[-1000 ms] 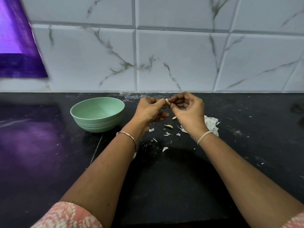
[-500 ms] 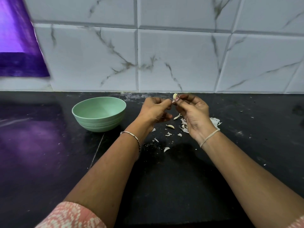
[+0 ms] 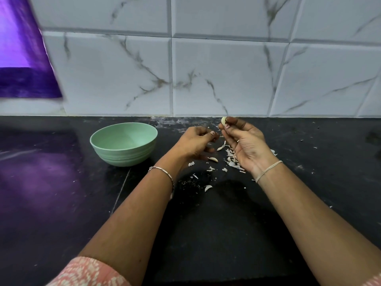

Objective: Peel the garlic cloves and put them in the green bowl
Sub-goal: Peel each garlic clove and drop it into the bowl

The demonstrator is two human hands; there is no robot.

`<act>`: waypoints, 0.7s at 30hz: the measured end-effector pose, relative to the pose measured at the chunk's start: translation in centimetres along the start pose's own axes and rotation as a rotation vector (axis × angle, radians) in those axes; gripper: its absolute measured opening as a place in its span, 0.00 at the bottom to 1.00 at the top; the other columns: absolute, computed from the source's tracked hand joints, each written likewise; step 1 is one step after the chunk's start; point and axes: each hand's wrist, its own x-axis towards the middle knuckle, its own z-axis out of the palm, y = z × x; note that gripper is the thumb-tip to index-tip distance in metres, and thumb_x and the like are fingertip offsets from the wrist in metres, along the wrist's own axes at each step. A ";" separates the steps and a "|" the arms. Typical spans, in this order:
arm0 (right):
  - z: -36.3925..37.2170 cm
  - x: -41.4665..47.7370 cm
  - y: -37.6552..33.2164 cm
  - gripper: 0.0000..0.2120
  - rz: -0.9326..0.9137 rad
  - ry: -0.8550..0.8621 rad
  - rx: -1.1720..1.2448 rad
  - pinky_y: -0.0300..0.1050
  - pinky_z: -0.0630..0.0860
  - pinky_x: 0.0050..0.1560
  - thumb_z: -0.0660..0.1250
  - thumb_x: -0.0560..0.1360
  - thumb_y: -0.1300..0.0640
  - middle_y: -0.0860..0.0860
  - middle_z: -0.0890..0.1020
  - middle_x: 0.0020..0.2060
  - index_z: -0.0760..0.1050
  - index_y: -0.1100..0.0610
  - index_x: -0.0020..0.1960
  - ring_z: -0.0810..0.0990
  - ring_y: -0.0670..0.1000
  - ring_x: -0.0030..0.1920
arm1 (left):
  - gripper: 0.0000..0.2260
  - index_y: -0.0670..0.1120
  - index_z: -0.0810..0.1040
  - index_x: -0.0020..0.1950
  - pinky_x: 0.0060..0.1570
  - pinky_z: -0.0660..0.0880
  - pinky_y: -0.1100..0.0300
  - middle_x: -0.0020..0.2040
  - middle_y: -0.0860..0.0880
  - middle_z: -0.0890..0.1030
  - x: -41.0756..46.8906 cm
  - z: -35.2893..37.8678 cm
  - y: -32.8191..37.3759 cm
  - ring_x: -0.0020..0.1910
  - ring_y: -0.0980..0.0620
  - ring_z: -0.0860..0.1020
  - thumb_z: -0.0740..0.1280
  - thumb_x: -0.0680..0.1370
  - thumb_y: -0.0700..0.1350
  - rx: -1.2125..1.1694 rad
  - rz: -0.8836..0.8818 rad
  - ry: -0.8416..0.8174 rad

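Garlic clove [image 3: 223, 120], small and pale, is sitting pinched between the thumb and fingertips of the right hand [image 3: 246, 145]. That hand is turning its palm up and is hovering above the table [image 3: 206, 234], close to the back wall. A thin ring [image 3: 238, 140] is showing on one finger, and a pale band [image 3: 268, 171] is circling the wrist.

Just to the left, not touching the clove, the left hand [image 3: 195, 142] is hanging with its fingers curled in and the thumb lying against the forefinger. Nothing is showing in its grip. A slim metal bracelet [image 3: 162, 172] is resting on that wrist.

Below and between the two hands, papery garlic peels [image 3: 232, 159] are lying scattered on the black table, thickest under the right hand. One curved cream piece [image 3: 213, 159] is lying near the left hand; whether it is a clove or a peel, I cannot tell.

The green bowl [image 3: 123, 156] is standing upright on the table to the left of the left hand, apart from the peels.

Behind everything, a wall of white marble-veined tiles [image 3: 206, 79] is rising from the table's far edge. A purple blurred shape [image 3: 20, 58] is filling the upper left corner, and its glow is reflecting on the table. A pink patterned sleeve [image 3: 88, 273] is showing at the bottom edge.
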 end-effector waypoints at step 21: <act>-0.6 0.4 1.0 0.08 -0.468 -0.049 -0.972 0.44 0.79 0.45 0.73 0.72 0.63 0.49 0.84 0.39 0.81 0.49 0.41 0.81 0.49 0.39 | 0.02 0.43 0.80 0.45 0.38 0.82 0.59 0.39 0.47 0.81 0.7 -1.1 -0.4 0.31 0.55 0.79 0.72 0.75 0.38 -0.361 0.032 0.125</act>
